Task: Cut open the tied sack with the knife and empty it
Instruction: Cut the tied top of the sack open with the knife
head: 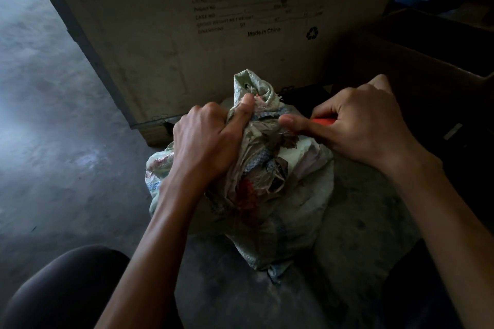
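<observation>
A worn, pale green woven sack [280,211] with red and blue marks sits on the concrete floor between my knees. Its gathered neck [251,85] stands up at the top. My left hand [211,141] is clenched around the bunched neck, thumb pressed upward along it. My right hand [366,125] is closed on a knife with a red handle [324,122]; only a bit of the handle shows. My right thumb reaches to the neck just below the tie. The blade is hidden behind the thumb and the torn fabric.
A large cardboard crate [213,21] printed "Made in China" stands right behind the sack. An open dark cardboard box [427,61] sits at the right. Grey concrete floor [53,115] stretches to the left. My dark-clad knee [72,288] is at the lower left.
</observation>
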Action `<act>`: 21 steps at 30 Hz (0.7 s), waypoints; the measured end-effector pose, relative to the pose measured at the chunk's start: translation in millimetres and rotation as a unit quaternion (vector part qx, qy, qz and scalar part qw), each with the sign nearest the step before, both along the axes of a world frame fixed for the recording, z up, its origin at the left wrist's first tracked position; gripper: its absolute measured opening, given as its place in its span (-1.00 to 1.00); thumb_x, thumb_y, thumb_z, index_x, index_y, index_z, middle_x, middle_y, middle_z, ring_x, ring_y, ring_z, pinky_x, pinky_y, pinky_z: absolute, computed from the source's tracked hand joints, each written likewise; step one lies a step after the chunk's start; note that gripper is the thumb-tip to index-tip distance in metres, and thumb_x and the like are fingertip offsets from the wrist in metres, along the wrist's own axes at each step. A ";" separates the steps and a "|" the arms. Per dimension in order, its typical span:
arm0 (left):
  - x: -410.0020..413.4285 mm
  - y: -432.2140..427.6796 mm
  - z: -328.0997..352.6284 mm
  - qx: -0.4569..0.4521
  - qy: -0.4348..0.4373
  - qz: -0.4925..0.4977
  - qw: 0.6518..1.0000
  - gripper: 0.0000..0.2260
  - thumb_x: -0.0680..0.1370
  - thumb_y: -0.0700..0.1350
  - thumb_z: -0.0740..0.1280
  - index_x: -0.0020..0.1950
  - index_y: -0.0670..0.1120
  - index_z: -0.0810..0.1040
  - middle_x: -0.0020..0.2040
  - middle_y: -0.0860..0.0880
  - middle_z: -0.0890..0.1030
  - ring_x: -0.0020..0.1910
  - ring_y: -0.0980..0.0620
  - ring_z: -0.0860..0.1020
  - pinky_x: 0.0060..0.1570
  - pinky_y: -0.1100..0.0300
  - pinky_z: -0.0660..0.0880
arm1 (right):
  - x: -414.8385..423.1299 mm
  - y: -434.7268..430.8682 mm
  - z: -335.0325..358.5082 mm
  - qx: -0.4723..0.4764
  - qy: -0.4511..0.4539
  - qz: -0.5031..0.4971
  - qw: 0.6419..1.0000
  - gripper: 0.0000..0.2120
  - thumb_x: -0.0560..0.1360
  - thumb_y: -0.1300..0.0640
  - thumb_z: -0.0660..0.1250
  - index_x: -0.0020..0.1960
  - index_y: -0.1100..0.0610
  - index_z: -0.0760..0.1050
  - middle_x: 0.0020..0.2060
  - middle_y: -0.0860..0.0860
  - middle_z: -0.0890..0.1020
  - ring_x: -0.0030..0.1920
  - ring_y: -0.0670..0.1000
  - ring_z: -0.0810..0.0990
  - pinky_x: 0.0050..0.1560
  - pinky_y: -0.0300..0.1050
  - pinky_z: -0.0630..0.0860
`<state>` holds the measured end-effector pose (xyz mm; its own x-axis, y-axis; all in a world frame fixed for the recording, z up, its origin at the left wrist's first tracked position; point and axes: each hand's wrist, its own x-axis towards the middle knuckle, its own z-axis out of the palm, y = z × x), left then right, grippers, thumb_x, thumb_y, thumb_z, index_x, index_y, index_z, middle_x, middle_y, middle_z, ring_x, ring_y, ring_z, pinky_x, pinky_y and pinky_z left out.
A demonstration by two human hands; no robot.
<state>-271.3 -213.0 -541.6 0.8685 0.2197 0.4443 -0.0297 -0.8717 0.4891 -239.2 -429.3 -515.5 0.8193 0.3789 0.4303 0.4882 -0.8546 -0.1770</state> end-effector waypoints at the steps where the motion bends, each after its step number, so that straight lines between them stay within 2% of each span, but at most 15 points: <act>1: 0.1 -0.8 -0.1 0.001 0.001 0.004 1.000 -0.26 0.60 0.39 0.07 -0.47 -0.22 0.29 -0.54 -0.09 0.37 -0.51 -0.05 0.36 -0.45 0.13 0.17 | -0.4 1.0 -1.0 0.000 -0.002 -0.001 1.000 -0.29 0.31 -0.67 -0.11 -0.52 -0.14 0.44 -0.56 -0.14 0.48 -0.30 -0.08 0.46 0.07 0.04 0.29; 3: 0.9 -2.1 -0.2 0.002 0.007 0.012 1.000 -0.26 0.60 0.38 0.08 -0.47 -0.23 0.29 -0.55 -0.09 0.35 -0.51 -0.03 0.35 -0.45 0.15 0.16 | 0.2 2.4 -2.8 0.005 -0.016 -0.011 1.000 -0.30 0.32 -0.67 -0.09 -0.54 -0.13 0.41 -0.57 -0.13 0.49 -0.32 -0.07 0.46 0.07 0.05 0.30; 7: 3.8 -1.3 1.4 -0.016 0.019 0.010 1.000 -0.28 0.61 0.36 0.12 -0.49 -0.20 0.20 -0.55 -0.06 0.32 -0.52 -0.06 0.33 -0.45 0.13 0.16 | 5.5 2.4 -9.8 0.020 -0.044 -0.061 0.997 -0.23 0.33 -0.66 -0.06 -0.42 -0.08 0.60 -0.54 -0.08 0.55 -0.31 -0.02 0.53 0.07 0.04 0.25; 11: 5.5 -1.9 1.4 -0.042 0.038 0.003 0.998 -0.28 0.60 0.36 0.14 -0.48 -0.21 0.22 -0.52 -0.08 0.36 -0.48 -0.11 0.36 -0.43 0.08 0.21 | 8.2 0.7 -17.3 0.035 -0.024 -0.078 0.996 -0.33 0.33 -0.66 -0.06 -0.43 -0.18 0.52 -0.53 -0.08 0.55 -0.32 -0.02 0.51 0.08 0.08 0.28; 14: 6.4 -0.3 2.4 -0.074 0.050 0.006 0.996 -0.28 0.59 0.36 0.15 -0.49 -0.21 0.23 -0.50 -0.10 0.38 -0.43 -0.16 0.40 -0.38 0.06 0.25 | 12.7 -2.4 -18.4 0.038 -0.012 -0.071 0.997 -0.38 0.35 -0.64 -0.06 -0.49 -0.19 0.42 -0.56 -0.10 0.52 -0.36 -0.08 0.49 0.07 0.04 0.25; 16: 7.4 2.8 3.7 -0.109 0.055 0.011 0.992 -0.28 0.58 0.38 0.15 -0.51 -0.20 0.26 -0.50 -0.08 0.41 -0.40 -0.17 0.44 -0.34 0.05 0.30 | 18.0 -7.8 -17.6 0.056 0.019 -0.058 0.997 -0.33 0.37 -0.63 -0.08 -0.51 -0.17 0.47 -0.57 -0.10 0.54 -0.36 -0.17 0.48 0.09 0.02 0.23; 19: 9.5 11.9 2.6 -0.197 0.077 0.030 0.977 -0.27 0.52 0.43 0.18 -0.50 -0.21 0.35 -0.44 -0.11 0.52 -0.28 -0.25 0.55 -0.24 -0.03 0.47 | 23.5 -15.1 -15.9 0.134 0.094 -0.053 0.985 -0.19 0.37 -0.62 -0.08 -0.44 -0.02 0.61 -0.55 -0.14 0.59 -0.43 -0.21 0.53 0.16 0.09 0.37; 21: 10.1 17.1 -0.8 -0.323 0.110 -0.011 0.940 -0.23 0.49 0.43 0.22 -0.31 -0.33 0.56 -0.23 -0.32 0.67 -0.11 -0.30 0.67 0.01 -0.22 0.60 | 22.8 -10.5 -16.8 0.241 0.152 -0.020 0.958 -0.15 0.32 -0.63 0.04 -0.38 0.13 0.62 -0.57 -0.18 0.57 -0.49 -0.24 0.53 -0.08 -0.05 0.48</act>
